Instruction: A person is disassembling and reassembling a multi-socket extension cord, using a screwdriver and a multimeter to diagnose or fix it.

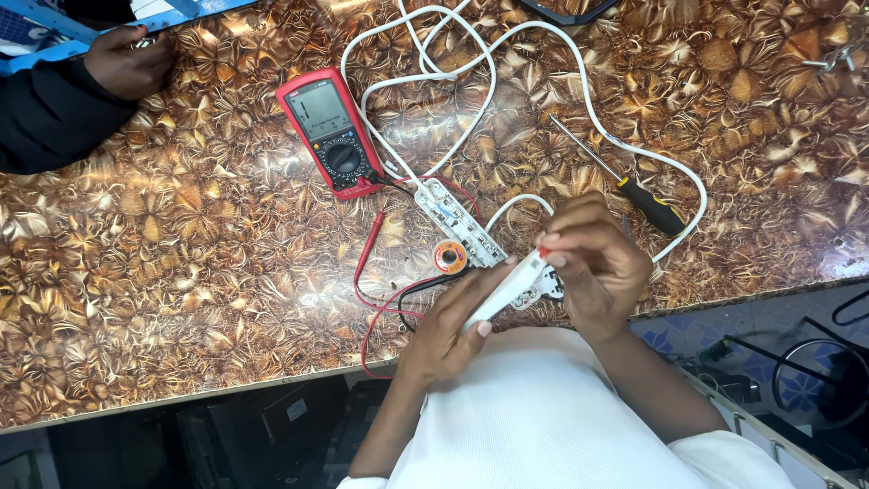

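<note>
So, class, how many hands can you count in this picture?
3. The left hand and right hand hold a white strip at the table's near edge; another person's hand rests top left. Others may be out of view.

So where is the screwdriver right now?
In the head view the screwdriver lies untouched on the patterned table, to the right, just above the person's right hand and inside the loop of white cable.

Both forearms reach up from the table's near edge, sleeves pushed back. The left hand (445, 328) lies palm-up, fingers curled in a loose grip. The right hand (593, 263) arches above it, thumb and forefinger pinched together at their tips.
</note>
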